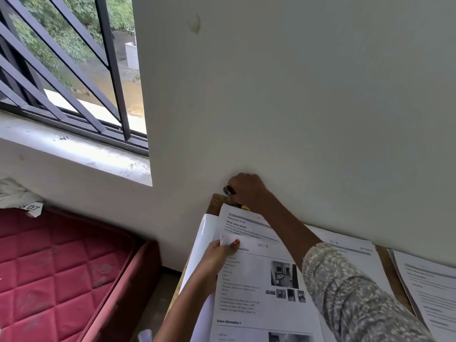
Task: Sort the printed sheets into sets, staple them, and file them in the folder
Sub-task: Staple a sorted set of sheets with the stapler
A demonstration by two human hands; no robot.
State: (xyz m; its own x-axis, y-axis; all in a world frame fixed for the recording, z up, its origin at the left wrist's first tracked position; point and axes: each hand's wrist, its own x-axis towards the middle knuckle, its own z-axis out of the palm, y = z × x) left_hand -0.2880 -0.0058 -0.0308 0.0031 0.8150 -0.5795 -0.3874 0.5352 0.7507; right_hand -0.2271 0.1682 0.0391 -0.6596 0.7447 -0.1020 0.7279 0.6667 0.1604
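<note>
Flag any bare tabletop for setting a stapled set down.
Little. Bare wood shows only at the far corner of the table beside the right hand gripping the stapler, and in a narrow strip between the middle sheets and the right-edge sheets. Crowded where the left hand pinches the front stack.

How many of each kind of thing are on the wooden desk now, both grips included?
White printed paper piles: 3 (left pile, middle pile, right pile)
Glossy white blank sheet, possibly the folder: 1
Small black-and-yellow tool, mostly hidden by the right grip: 1
Bare-hand grips: 2 (left grip, right grip)
Total: 7
</note>
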